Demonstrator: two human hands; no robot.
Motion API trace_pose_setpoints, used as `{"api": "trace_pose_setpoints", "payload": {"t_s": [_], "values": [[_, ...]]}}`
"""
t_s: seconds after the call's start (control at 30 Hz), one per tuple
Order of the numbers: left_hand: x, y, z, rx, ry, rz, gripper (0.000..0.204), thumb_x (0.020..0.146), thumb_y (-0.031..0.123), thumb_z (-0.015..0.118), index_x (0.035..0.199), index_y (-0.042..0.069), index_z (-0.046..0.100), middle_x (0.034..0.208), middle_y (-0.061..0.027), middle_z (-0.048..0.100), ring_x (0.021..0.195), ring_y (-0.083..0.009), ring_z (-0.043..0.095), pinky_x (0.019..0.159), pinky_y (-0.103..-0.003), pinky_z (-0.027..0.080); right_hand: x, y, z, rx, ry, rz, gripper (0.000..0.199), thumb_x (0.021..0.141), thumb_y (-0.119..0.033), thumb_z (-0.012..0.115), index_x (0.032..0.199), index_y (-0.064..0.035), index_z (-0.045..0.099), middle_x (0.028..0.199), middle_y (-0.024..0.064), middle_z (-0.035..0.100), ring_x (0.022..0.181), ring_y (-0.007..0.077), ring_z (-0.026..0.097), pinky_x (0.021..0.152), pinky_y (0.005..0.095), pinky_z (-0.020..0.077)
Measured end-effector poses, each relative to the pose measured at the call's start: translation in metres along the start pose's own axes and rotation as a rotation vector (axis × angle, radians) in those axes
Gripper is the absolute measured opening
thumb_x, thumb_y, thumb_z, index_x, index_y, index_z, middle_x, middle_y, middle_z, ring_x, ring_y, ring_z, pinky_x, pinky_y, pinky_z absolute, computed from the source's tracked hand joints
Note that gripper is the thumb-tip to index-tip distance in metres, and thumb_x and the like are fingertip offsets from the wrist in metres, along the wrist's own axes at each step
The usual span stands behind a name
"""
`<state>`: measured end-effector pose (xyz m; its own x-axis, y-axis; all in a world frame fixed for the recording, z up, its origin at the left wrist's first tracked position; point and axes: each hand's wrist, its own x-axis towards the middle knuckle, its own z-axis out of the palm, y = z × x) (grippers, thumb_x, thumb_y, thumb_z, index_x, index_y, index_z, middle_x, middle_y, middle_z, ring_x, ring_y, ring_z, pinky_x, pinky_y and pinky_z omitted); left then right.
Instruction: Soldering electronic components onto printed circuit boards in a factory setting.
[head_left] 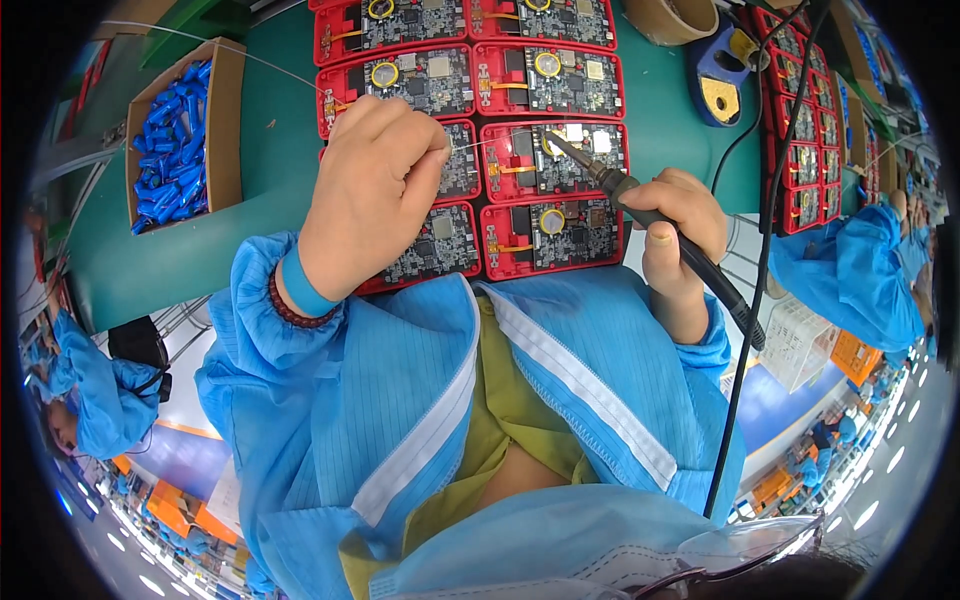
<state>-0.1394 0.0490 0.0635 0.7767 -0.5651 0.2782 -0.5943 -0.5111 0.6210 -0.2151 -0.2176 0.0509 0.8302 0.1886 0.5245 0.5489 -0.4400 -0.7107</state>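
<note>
My right hand (685,220) grips the dark handle of a soldering iron (712,278). The iron's tip comes down by a round yellow-rimmed part on a circuit board (575,178) in a red housing. My left hand (375,190) is pinched around a thin solder wire (478,144), whose free end reaches right toward that same board. Behind the left hand the wire trails off to the upper left. More red housings (395,85) with boards lie side by side in two columns, and my left hand covers part of the left column.
An open cardboard box (228,120) of blue cylindrical parts stands on the green table (270,150) at left. A blue soldering-iron stand (712,85) with yellow sponge sits at upper right. A black cable (742,380) hangs at right, near stacked red housings (800,165). Other people work on both sides.
</note>
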Motion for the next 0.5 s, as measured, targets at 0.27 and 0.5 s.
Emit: {"api": "trace_pose_setpoints", "payload": {"t_s": [0.27, 0.5], "values": [[0.0007, -0.0016, 0.0026, 0.028, -0.028, 0.005, 0.004, 0.075, 0.003, 0.060, 0.078, 0.004, 0.057, 0.076, -0.0104, 0.051, 0.076, -0.0298, 0.048, 0.068, -0.039, 0.039, 0.0033, -0.0013, 0.0011, -0.028, -0.040, -0.035, 0.023, 0.083, -0.024, 0.059, 0.087, -0.0015, 0.061, 0.067, 0.0066, 0.063, 0.047, 0.0175, 0.049, 0.045, 0.0301, 0.0368], [0.0011, 0.0008, 0.0032, 0.039, -0.041, 0.019, 0.004, 0.076, 0.004, 0.060, 0.078, 0.004, 0.056, 0.076, -0.0100, 0.050, 0.077, -0.0291, 0.048, 0.069, -0.039, 0.039, 0.0009, -0.0026, -0.0001, -0.017, -0.008, -0.034, 0.023, 0.083, -0.024, 0.060, 0.086, -0.0015, 0.061, 0.067, 0.0070, 0.063, 0.047, 0.0176, 0.049, 0.045, 0.0304, 0.0367]]}}
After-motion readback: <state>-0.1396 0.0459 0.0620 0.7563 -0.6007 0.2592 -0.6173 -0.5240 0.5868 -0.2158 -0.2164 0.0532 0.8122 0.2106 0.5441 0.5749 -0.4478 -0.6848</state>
